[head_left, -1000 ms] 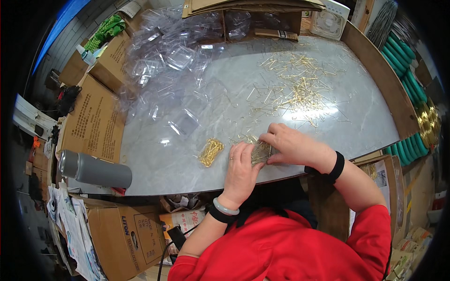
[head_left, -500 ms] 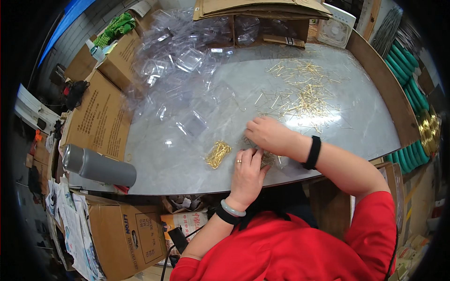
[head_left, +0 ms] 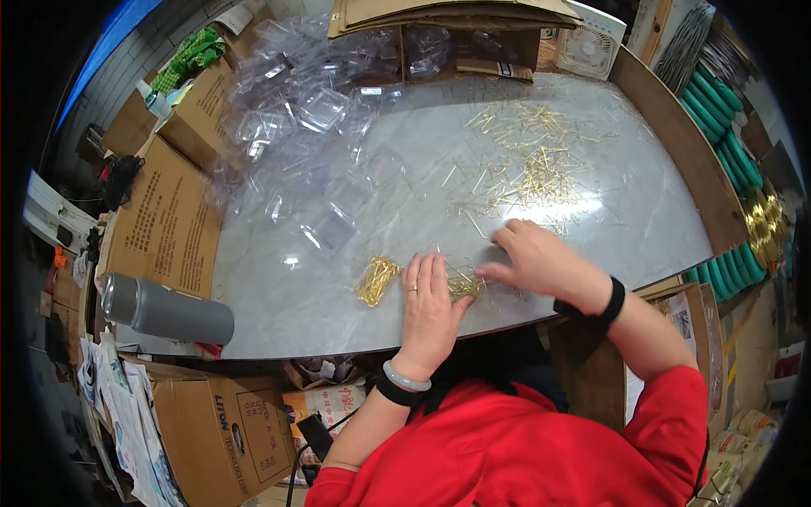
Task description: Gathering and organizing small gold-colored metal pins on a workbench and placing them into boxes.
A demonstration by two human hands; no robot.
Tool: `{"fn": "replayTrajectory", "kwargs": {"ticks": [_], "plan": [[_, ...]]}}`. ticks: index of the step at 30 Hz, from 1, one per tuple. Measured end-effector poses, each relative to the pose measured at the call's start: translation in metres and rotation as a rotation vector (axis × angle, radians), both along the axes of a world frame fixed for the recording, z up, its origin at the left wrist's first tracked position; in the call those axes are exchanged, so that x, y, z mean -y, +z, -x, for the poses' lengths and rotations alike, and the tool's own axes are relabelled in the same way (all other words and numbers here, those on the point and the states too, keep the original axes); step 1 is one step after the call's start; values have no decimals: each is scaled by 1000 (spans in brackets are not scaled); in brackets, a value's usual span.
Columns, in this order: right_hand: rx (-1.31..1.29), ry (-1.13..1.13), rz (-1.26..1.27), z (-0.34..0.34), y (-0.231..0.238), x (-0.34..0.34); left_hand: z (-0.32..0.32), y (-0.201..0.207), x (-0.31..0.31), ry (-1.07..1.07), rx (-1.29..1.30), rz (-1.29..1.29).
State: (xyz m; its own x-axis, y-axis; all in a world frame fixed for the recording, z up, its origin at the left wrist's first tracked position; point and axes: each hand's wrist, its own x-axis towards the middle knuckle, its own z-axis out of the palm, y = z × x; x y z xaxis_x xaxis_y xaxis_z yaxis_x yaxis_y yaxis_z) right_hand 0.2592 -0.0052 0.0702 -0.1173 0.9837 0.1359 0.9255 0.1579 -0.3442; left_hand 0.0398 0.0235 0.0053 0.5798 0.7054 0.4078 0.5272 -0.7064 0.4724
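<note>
My left hand (head_left: pixel 427 297) lies on the grey tabletop near its front edge, fingers stretched out against a small heap of gold wire hooks (head_left: pixel 462 281). On the heap's other side is my right hand (head_left: pixel 541 264), thumb and fingers apart, its thumb tip at the wires. Nothing shows in its grasp, though its fingertips are slightly blurred. Left of my left hand sits a compact pile of gold wire hooks (head_left: pixel 376 281), lined up together. Farther back on the right, many loose gold wire pieces (head_left: pixel 545 173) are scattered. Part of the near heap is hidden by my left hand.
Clear plastic boxes (head_left: pixel 325 110) heap up at the back left. A grey bottle (head_left: pixel 169 310) lies at the left edge beside a cardboard box wall (head_left: pixel 160 224). A white fan (head_left: pixel 589 46) stands at the back right, near a wooden side board (head_left: pixel 676 144).
My right hand has moved right and opened away from my left hand, uncovering the near heap. My left hand's fingers have straightened beside it. The whole view has shifted slightly.
</note>
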Motion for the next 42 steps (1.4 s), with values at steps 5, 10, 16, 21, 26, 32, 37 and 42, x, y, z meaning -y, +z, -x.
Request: {"fn": "replayTrajectory", "kwargs": {"ticks": [5,10,16,21,26,32,37,42], "plan": [[177,-210,-153,34,-7,61,-2,-2,-1,-14,-4,-9],[-1,-240,-319,38,-39,67,2,0,-1,-71,-66,-26],[-89,-213,-427,24,-51,47,2,6,-1,-150,-14,0],[-190,-112,-367,25,-58,38,3,8,-1,-168,79,84],[-246,-155,-345,35,-42,47,9,7,-1,-165,150,195],[-200,-97,-242,28,-52,53,17,14,-7,-219,214,187],[-167,-45,-268,35,-42,47,31,12,-6,-170,27,57],[-153,37,-246,41,-38,40,22,4,-4,-123,25,85]]}}
